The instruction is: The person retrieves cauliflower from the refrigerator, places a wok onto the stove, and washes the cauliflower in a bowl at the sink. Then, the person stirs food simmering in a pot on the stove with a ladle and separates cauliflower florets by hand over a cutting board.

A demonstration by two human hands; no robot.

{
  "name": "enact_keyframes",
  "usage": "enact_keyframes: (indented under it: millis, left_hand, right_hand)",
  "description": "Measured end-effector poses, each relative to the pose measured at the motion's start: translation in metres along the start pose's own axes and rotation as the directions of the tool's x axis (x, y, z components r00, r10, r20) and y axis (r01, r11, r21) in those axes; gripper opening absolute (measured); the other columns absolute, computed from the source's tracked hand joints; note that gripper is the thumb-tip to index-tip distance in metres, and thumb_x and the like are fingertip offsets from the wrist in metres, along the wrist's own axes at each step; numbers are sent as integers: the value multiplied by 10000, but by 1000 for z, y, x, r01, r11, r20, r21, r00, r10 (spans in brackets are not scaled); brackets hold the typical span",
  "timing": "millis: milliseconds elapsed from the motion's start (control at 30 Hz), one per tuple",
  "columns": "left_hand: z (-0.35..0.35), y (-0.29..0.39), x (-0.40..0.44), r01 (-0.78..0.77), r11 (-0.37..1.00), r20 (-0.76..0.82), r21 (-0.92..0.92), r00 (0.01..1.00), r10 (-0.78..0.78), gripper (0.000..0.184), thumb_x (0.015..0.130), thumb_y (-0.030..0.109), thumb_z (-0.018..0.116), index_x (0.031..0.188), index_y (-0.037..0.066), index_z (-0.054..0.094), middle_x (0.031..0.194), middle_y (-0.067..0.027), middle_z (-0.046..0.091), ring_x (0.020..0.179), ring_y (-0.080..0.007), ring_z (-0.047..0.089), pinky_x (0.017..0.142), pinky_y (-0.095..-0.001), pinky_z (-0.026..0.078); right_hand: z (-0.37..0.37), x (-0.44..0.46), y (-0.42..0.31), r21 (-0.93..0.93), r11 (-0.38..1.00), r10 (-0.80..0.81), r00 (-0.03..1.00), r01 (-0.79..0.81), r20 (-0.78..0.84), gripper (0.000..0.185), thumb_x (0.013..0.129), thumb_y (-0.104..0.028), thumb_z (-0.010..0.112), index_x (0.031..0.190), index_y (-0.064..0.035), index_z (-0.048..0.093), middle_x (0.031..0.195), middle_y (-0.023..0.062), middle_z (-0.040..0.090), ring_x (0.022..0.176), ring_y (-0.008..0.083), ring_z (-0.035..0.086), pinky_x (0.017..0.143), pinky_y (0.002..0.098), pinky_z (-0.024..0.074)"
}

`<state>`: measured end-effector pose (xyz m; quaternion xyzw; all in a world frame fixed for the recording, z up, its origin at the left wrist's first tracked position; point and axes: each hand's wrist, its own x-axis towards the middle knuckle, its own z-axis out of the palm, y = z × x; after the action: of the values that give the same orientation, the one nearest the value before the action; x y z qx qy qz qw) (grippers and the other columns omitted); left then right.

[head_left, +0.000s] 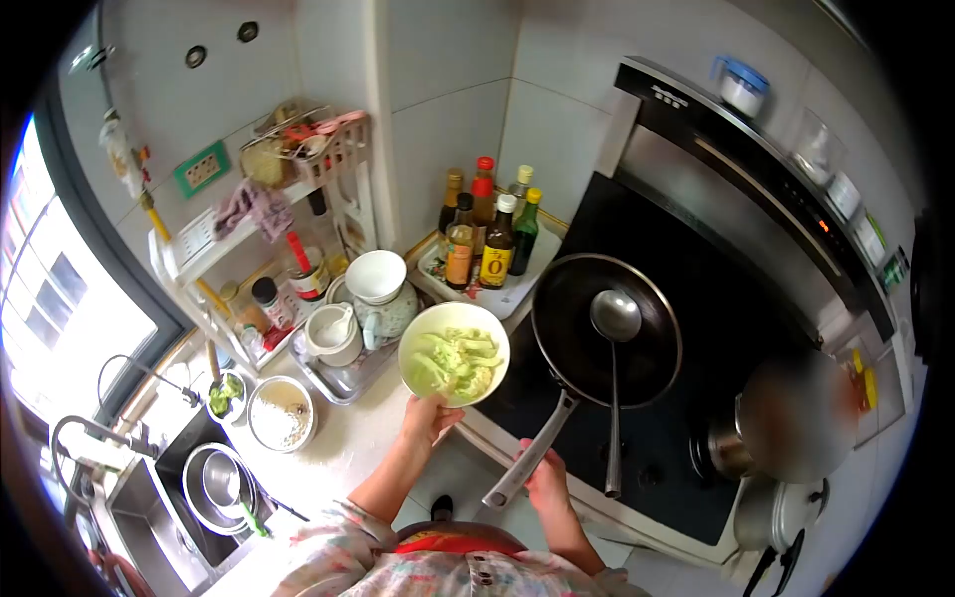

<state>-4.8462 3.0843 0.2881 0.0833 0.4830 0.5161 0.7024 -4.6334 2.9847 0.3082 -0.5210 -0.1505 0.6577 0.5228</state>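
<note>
My left hand (429,418) grips the near rim of a pale bowl (407,374), tilted slightly toward me. Inside lie pale green chopped leaf vegetables (460,360). To its right, a dark wok (567,328) sits on the black stove, with a metal ladle (616,316) resting in it and the ladle's handle reaching over the near rim. My right hand (547,482) is at the stove's front edge, right beside the wok handle (532,453). Its fingers look curled and are partly hidden by that handle, so what they grip cannot be made out.
Sauce bottles (496,244) stand on a tray behind the bowl. A white bowl (377,277) and a teapot (390,316) are left of them. A bowl of grains (282,413) sits by the sink (149,512). Pots (771,512) stand at the right.
</note>
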Motion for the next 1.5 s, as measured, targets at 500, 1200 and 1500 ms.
enact_keyframes:
  millis: [500, 1200, 1500]
  left_hand:
    - [-106, -50, -219, -269, 962, -396, -54, 890, 226, 418, 710, -23, 433, 1127, -19, 399, 765, -173, 595, 463, -226, 588, 410, -311, 539]
    - [-387, 5, -409, -637, 769, -810, -53, 479, 340, 524, 667, -19, 405, 1187, -22, 337, 887, -214, 587, 543, -280, 628, 399, -335, 556]
    - [-467, 41, -392, -568, 805, -723, -169, 627, 291, 503, 655, -30, 421, 1155, -28, 361, 828, -215, 596, 534, -285, 626, 391, -346, 557]
  right_hand:
    - [57, -53, 70, -361, 931, 145, 856, 52, 497, 391, 910, -284, 478, 1234, -74, 412, 1006, 47, 575, 760, 113, 589, 512, 234, 499]
    - [198, -107, 260, -244, -305, 94, 284, 921, 954, 197, 756, -92, 571, 951, -67, 577, 888, 123, 527, 840, 313, 534, 716, 417, 458]
    - [199, -74, 207, -215, -508, -12, 243, 834, 970, 187, 708, -34, 562, 872, -103, 618, 812, 70, 534, 790, 271, 528, 681, 395, 424]
